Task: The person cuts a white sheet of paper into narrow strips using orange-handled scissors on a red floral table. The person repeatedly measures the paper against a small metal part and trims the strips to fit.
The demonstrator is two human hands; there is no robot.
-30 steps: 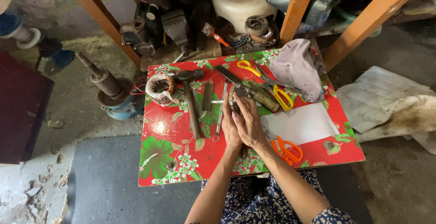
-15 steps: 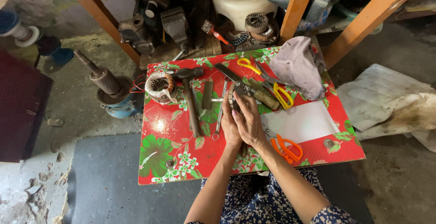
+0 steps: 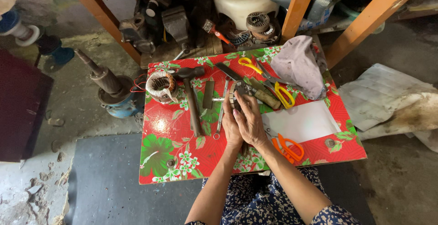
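Metal ribbed round part (image 3: pixel 236 93) sits clamped between left hand (image 3: pixel 231 124) and right hand (image 3: pixel 250 121) fingers.

On the tabletop (image 3: pixel 159 161), the hammer (image 3: pixel 191 99) lies left of the hands, the wound coil (image 3: pixel 160 86) near the far left corner. The cloth (image 3: pixel 299 67) sits at the far right corner, the paper sheet (image 3: pixel 301 122) before it, scissors (image 3: pixel 287 146) by the near right edge.

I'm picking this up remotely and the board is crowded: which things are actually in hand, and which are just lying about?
In hand:
- left hand and right hand, pressed together
- round ribbed metal part at the fingertips

Lying about:
- hammer
- copper-wound coil
- wrench
- yellow-handled scissors
- yellow-handled pliers
- orange scissors
- white sheet
- grey cloth
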